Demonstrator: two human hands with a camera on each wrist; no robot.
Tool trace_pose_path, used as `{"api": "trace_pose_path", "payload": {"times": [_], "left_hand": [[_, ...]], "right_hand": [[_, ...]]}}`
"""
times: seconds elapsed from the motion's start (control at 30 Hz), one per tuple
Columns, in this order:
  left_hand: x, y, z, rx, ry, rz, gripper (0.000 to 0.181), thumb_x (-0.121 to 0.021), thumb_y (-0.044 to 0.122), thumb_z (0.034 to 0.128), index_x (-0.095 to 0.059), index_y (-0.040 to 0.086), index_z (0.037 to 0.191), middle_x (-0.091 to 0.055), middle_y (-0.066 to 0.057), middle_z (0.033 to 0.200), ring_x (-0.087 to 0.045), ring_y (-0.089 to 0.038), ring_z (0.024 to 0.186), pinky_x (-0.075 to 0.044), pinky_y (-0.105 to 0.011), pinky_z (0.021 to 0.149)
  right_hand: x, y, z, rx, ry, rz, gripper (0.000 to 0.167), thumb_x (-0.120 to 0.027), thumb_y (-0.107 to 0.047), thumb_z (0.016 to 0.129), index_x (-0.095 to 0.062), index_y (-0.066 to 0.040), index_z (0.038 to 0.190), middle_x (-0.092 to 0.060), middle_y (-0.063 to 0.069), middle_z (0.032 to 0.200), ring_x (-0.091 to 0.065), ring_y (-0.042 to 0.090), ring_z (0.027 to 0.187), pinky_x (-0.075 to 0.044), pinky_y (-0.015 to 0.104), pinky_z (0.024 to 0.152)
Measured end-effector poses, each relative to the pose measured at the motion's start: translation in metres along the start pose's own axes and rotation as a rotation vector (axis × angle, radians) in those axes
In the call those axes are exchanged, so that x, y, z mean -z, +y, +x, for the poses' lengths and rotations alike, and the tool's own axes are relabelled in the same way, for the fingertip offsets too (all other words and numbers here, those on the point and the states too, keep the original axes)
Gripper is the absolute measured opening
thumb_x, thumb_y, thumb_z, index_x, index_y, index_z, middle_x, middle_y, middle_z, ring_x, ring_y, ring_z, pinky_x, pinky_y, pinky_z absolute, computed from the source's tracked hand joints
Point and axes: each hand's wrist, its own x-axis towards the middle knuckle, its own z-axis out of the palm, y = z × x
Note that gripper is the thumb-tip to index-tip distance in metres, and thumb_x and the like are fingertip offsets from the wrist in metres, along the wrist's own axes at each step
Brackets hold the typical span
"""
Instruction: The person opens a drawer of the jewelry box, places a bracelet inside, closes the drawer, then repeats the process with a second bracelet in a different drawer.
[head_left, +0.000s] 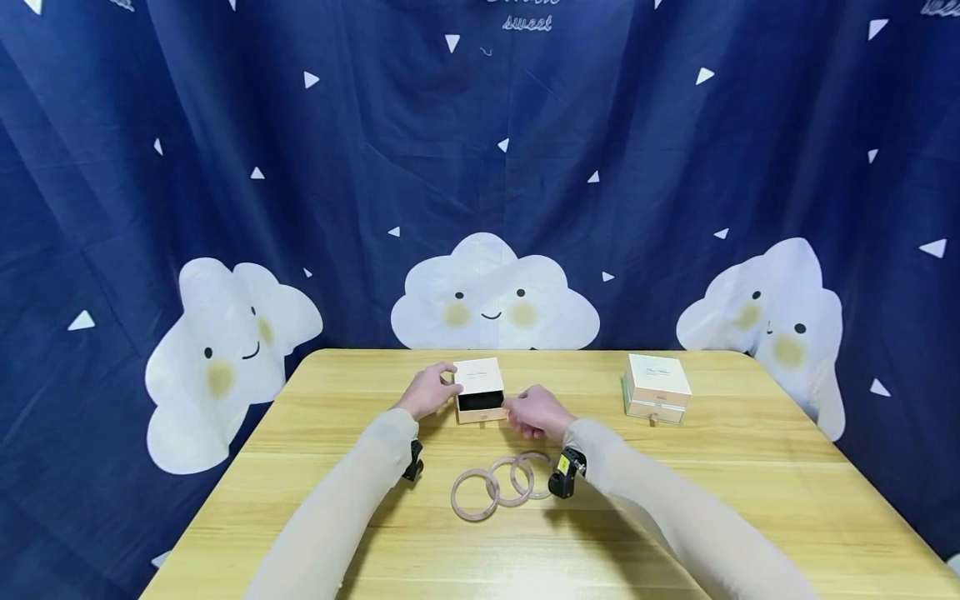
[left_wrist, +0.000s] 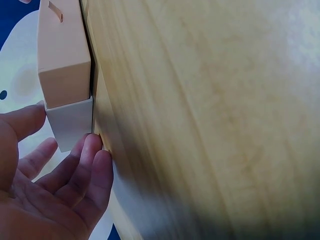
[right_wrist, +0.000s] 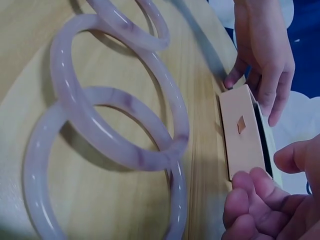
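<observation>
drawer (head_left: pixel 482 415) part-way out, box (head_left: pixel 478 375) held from the left

the box stands on the far part of the table (head_left: pixel 750 450), a little left of middle, its drawer facing near and showing a dark inside. the left hand (head_left: pixel 430 390) holds the box's left side between thumb and fingers. the right hand (head_left: pixel 538 411) is at the drawer's right end, thumb and forefinger a little apart; whether they pinch it, i cannot tell.

three bangles (right_wrist: pixel 142 158) overlap on the near side of the box, untouched. a second box (head_left: pixel 660 379) sits farther right, closed.

the step in hand looks like working the drawer, more likely opening it, since the bangles lie outside. next seems to call for a steady left hold while the right fingers draw the drawer nearer, evenly.
</observation>
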Motion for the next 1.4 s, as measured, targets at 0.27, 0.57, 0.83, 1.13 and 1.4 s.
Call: {"api": "trace_pose_path", "payload": {"times": [0.27,0.57,0.83,1.13,1.4], "left_hand": [[0.000,0.001,-0.003,-0.008,0.001,0.004,0.047,-0.069,0.024,0.0955,-0.057,0.009,0.138,-0.071,-0.013,0.114,-0.068,-0.020,0.093,-0.055,-0.039,0.083],[0.000,0.001,-0.003,-0.003,0.002,-0.002,0.047,-0.070,0.026,0.0951,-0.058,0.010,0.138,-0.071,-0.013,0.114,-0.067,-0.021,0.094,-0.055,-0.039,0.085],[0.001,0.001,-0.003,-0.008,-0.007,-0.018,0.049,-0.069,0.026,0.0958,-0.056,0.010,0.140,-0.071,-0.012,0.115,-0.068,-0.019,0.096,-0.055,-0.040,0.087],[0.000,0.000,-0.004,-0.022,-0.003,0.002,0.048,-0.069,0.025,0.0954,-0.056,0.009,0.139,-0.071,-0.014,0.116,-0.068,-0.021,0.096,-0.055,-0.040,0.085],[0.001,0.001,-0.005,-0.028,-0.003,0.002,0.048,-0.068,0.024,0.0963,-0.056,0.008,0.140,-0.071,-0.014,0.116,-0.068,-0.022,0.096,-0.055,-0.041,0.087]], "right_hand": [[0.002,-0.002,0.004,-0.011,0.048,0.011,0.031,-0.059,-0.026,0.098,-0.068,0.004,0.097,-0.061,0.007,0.066,-0.043,0.012,0.046,-0.037,0.023,0.041],[-0.001,0.001,0.013,0.011,0.047,0.000,0.028,-0.059,-0.023,0.098,-0.071,0.001,0.104,-0.062,0.008,0.071,-0.039,0.010,0.043,-0.039,0.024,0.044],[-0.002,-0.001,0.017,0.034,0.030,0.000,0.025,-0.060,-0.019,0.097,-0.071,0.002,0.103,-0.058,0.006,0.065,-0.037,0.011,0.041,-0.035,0.025,0.043],[-0.003,0.002,0.021,0.051,0.021,-0.030,0.024,-0.060,-0.016,0.095,-0.072,0.001,0.107,-0.043,-0.004,0.049,-0.035,0.009,0.038,-0.033,0.024,0.042],[-0.002,0.000,0.020,0.079,0.016,-0.063,0.021,-0.059,-0.015,0.094,-0.072,0.001,0.099,-0.040,-0.005,0.049,-0.035,0.010,0.039,-0.031,0.023,0.040]]}}
